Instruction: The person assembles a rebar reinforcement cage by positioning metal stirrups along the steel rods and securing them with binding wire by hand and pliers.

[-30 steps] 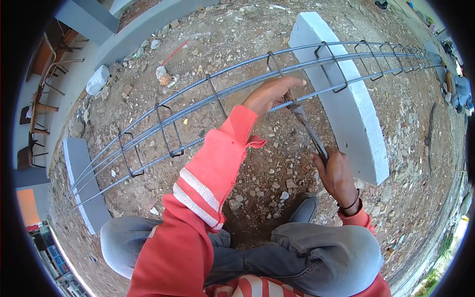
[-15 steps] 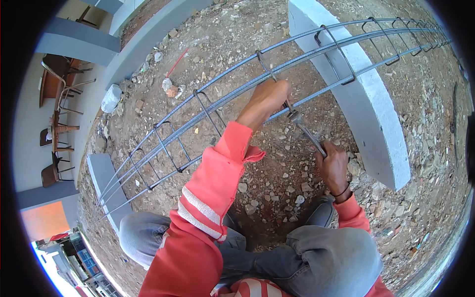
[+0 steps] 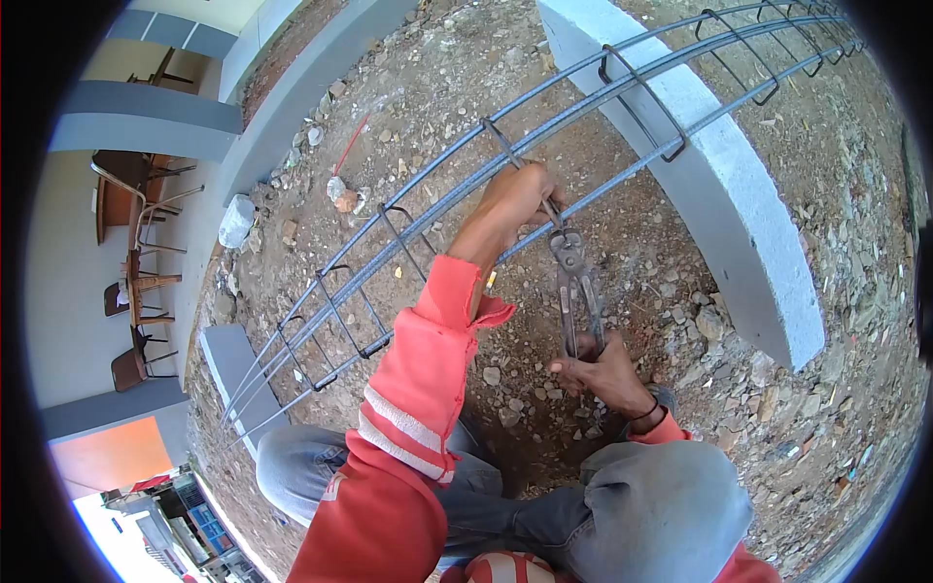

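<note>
A long cage of steel rebar (image 3: 439, 216) runs diagonally across the view, with bent square stirrups (image 3: 644, 99) spaced along its bars. My left hand (image 3: 522, 199) is closed around a stirrup where it crosses the bars near the middle of the cage. Below it, my right hand (image 3: 604, 374) grips the handles of metal end-cutting pincers (image 3: 570, 277). The pincers' head points up and touches or nearly touches the lower bar beside my left fingers. Whether a tie wire sits in the jaws is too small to tell.
A thick pale concrete beam (image 3: 724, 214) lies under the cage at right, and a smaller grey block (image 3: 236, 361) supports its left end. Stony soil surrounds my bent knees (image 3: 671, 486). Chairs (image 3: 126, 369) stand on a porch at left, behind a low grey kerb (image 3: 282, 117).
My right hand has moved left, and the pincers have swung from slanted to nearly upright, their two handles now visibly apart. My left hand stays at the same stirrup; the view has shifted slightly.
</note>
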Tool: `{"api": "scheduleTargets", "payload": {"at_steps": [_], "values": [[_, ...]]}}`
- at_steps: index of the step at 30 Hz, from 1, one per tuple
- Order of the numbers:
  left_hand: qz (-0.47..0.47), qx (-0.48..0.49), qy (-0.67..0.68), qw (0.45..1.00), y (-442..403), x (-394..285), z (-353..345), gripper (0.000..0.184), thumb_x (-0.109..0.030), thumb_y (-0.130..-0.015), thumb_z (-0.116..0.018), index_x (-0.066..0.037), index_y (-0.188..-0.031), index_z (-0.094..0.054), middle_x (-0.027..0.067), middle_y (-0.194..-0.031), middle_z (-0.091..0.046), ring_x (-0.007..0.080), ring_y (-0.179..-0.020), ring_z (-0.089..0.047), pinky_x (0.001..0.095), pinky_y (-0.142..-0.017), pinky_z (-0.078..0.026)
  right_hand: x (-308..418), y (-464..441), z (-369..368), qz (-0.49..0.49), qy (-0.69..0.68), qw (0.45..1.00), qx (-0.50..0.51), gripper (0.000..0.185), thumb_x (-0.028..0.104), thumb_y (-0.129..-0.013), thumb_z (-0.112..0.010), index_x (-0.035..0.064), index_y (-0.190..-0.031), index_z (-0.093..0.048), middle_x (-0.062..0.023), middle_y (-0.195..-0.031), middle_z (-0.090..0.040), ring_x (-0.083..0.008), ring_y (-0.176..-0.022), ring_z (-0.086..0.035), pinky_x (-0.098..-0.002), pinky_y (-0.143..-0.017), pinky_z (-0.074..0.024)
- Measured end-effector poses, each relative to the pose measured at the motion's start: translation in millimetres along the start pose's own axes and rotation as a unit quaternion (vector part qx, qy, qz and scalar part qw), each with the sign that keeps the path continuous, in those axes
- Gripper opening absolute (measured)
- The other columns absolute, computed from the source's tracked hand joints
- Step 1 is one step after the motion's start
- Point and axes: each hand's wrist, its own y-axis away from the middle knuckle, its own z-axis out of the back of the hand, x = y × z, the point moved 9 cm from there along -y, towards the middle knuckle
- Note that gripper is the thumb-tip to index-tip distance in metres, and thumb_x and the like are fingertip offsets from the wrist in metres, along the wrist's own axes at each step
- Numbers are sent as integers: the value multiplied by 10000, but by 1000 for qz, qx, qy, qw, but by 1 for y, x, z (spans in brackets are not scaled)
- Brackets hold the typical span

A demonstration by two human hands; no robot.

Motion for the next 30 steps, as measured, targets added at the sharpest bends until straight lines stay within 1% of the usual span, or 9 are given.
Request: {"api": "scheduleTargets", "payload": {"at_steps": [2,3,5,9,11,12,15,20,30], "values": [[5,7,4,1000,-1,-1,-2,486,-85,-886,-432,97,-1331,-358,190,-963,-618,334,-816,-720,369,-731,-550,-16,7,-24,-68,-287,930,218,278,226,-844,-810,44,-796,-606,12,-603,-518,-118,-456,-473,-291,-399,-332],[-2,7,1,1000,-2,0,-3,486,-85,-886,-432,97,-1331,-358,190,-963,-618,334,-816,-720,369,-731,-550,-6,29,-44,-135,-537,727,405,244,187,-844,-800,45,-826,-602,10,-621,-496,-107,-451,-450,-264,-387,-319],[7,6,44,999,-9,6,-3,502,-94,-887,-439,98,-1341,-341,186,-966,-617,336,-795,-721,391,-726,-547,8,30,-39,-90,-518,725,444,272,141,-832,-785,43,-964,-569,0,-646,-458,-92,-447,-410,-258,-373,-301],[-9,21,7,1000,-15,6,-3,298,-150,-883,-475,83,-1049,-558,187,-872,-667,282,-765,-717,354,-668,-514,26,37,-23,-104,-295,921,230,475,158,-867,-750,39,-1228,-466,-48,-715,-537,-143,-542,-532,-305,-458,-423],[-12,16,-6,1000,-11,3,-4,252,-161,-876,-481,59,-951,-576,187,-853,-674,269,-754,-714,347,-660,-509,35,36,20,12,39,998,-41,412,156,-905,-665,2,-1238,-478,-131,-805,-600,-254,-646,-609,-390,-587,-512],[-19,8,-24,999,-9,0,-3,235,-173,-870,-488,35,-852,-595,188,-835,-681,255,-744,-710,339,-653,-505,71,52,31,146,428,880,-149,349,156,-914,-595,-26,-1202,-519,-220,-922,-638,-387,-745,-643,-463,-693,-532],[-9,-3,-20,1000,-8,1,-1,223,-175,-849,-500,26,-823,-593,170,-828,-672,253,-727,-702,345,-653,-503,124,74,38,104,557,770,-295,330,148,-893,-585,-43,-1161,-559,-273,-946,-632,-455,-788,-638,-515,-706,-509],[-6,-17,-23,1000,-6,1,-1,272,-203,-834,-497,35,-820,-628,165,-837,-664,277,-785,-672,397,-708,-494,88,32,53,128,499,801,-306,405,340,-901,-740,2,-754,-575,-185,-539,-554,-429,-541,-599,-497,-536,-470],[-11,-2,-24,1000,9,-15,-6,247,-174,-856,-448,43,-863,-567,188,-833,-631,299,-778,-690,412,-694,-509,78,38,41,-1,437,887,-148,354,263,-849,-829,46,-763,-563,-11,-522,-493,-175,-443,-491,-361,-441,-358]]}}
